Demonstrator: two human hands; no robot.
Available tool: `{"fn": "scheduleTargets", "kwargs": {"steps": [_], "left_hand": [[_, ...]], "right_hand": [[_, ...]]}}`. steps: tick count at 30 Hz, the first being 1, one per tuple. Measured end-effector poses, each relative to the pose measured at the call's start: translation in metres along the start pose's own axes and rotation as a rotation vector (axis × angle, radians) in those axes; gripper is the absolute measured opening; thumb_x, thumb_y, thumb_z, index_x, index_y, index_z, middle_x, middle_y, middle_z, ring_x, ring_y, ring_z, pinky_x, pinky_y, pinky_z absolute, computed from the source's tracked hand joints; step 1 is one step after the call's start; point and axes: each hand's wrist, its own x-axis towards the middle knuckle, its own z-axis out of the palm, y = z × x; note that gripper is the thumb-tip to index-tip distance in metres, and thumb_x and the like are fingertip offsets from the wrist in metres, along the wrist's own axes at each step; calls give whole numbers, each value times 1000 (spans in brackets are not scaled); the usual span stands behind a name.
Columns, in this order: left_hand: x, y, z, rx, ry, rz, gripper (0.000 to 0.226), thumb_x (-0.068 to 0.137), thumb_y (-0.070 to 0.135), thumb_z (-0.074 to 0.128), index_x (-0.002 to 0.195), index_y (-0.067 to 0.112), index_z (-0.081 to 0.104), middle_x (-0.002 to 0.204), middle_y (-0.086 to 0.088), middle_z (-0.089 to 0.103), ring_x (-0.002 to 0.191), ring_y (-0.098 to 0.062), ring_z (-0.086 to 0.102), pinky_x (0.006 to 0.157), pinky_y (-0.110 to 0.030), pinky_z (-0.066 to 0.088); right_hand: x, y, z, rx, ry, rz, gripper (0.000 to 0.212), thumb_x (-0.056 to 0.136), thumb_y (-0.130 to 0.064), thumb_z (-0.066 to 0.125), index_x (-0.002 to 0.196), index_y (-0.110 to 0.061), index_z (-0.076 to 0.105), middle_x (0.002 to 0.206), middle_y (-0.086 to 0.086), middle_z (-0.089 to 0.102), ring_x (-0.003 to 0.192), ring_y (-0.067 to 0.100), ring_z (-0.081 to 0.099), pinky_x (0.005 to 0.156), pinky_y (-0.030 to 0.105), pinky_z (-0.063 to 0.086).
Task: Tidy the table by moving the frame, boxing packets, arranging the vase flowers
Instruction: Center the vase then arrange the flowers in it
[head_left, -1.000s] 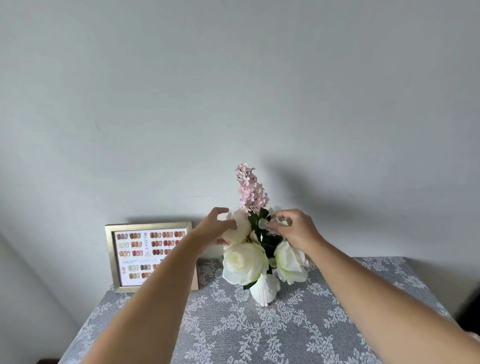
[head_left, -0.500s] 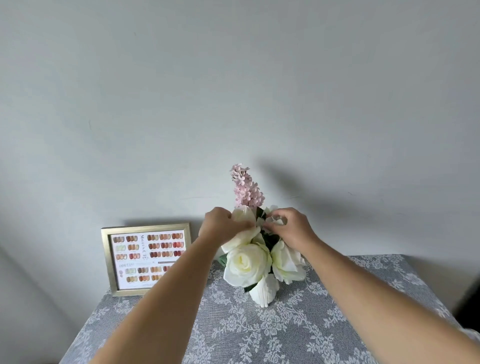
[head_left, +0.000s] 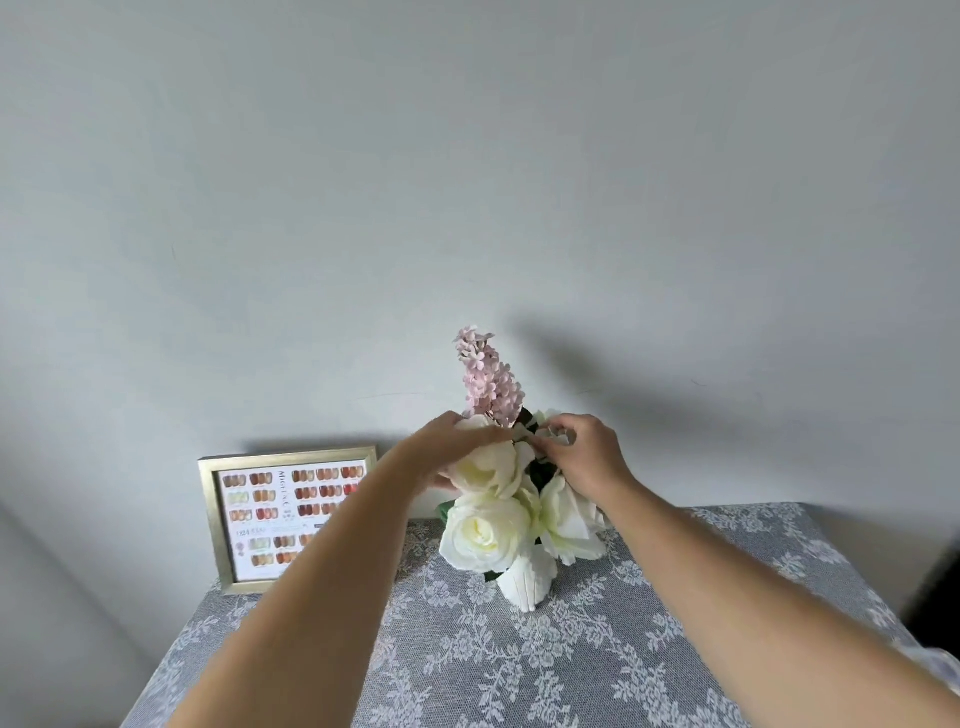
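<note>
A small white vase (head_left: 527, 579) stands near the back of the table and holds cream roses (head_left: 485, 532) and a tall pink flower spike (head_left: 491, 382). My left hand (head_left: 449, 447) is cupped over the upper left rose, fingers wrapped on it. My right hand (head_left: 584, 452) pinches a small white flower and its leaves at the top right of the bouquet. A gold picture frame (head_left: 283, 517) with a nail-colour chart leans on the wall at the back left; my left forearm covers its right edge.
The table wears a grey cloth with a white lace flower pattern (head_left: 519, 665). A plain grey wall rises right behind vase and frame. The table's edges fall away at the left and right. No packets or box are in view.
My left hand went from open beside the upper rose to closed over it. The pink spike tilted a little to the left. My right hand kept its pinch.
</note>
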Motion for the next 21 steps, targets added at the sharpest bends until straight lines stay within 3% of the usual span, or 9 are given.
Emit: {"fn": "scheduleTargets", "kwargs": {"steps": [2, 4, 9, 11, 17, 19, 21], "left_hand": [[-2, -1, -2, -39, -91, 17, 65, 69, 30, 78, 122, 12, 45, 113, -12, 58, 97, -27, 63, 82, -41, 56], [-1, -4, 1, -54, -24, 60, 59, 68, 20, 80, 117, 11, 50, 106, -10, 61, 89, -23, 64, 73, -35, 59], [6, -10, 20, 47, 325, 155, 35, 61, 36, 82, 82, 16, 62, 75, -2, 66, 63, -14, 65, 56, -27, 58], [6, -10, 29, 122, 407, 161, 32, 60, 41, 79, 72, 18, 60, 69, 1, 65, 60, -15, 65, 58, -29, 58], [8, -17, 33, 317, 418, 83, 57, 58, 58, 63, 98, 18, 57, 99, -6, 64, 90, -25, 60, 80, -34, 52], [9, -22, 27, 299, 406, 80, 75, 59, 61, 67, 114, 13, 53, 111, -8, 61, 97, -24, 57, 86, -33, 49], [9, -27, 21, 236, 402, 99, 86, 60, 61, 72, 124, 8, 47, 116, -11, 58, 92, -21, 52, 82, -31, 47]], "right_hand": [[-1, 0, 2, 1, 5, 3, 28, 74, -35, 73, 93, -15, 70, 93, 0, 59, 83, 14, 53, 64, 21, 37], [-1, -1, 3, -11, 0, 6, 25, 76, -33, 71, 93, -14, 70, 96, 3, 60, 84, 16, 54, 68, 24, 37], [-1, -5, 4, -32, 25, 19, 14, 79, -20, 65, 90, -12, 69, 90, 5, 63, 79, 20, 56, 62, 23, 37], [-2, -7, 5, -23, 59, 34, 14, 78, -18, 65, 90, -12, 70, 84, 1, 61, 77, 17, 54, 60, 22, 35], [-6, -6, 3, -13, 64, 31, 16, 80, -26, 66, 88, -13, 71, 86, 4, 64, 75, 18, 56, 64, 25, 40], [-3, -4, -5, 25, 37, 54, 19, 80, -35, 65, 90, -20, 70, 86, -2, 63, 64, 9, 54, 56, 22, 39], [0, -1, -13, -15, 31, 52, 24, 85, -42, 56, 95, -24, 68, 86, -6, 66, 52, -3, 49, 49, 20, 35]]}}
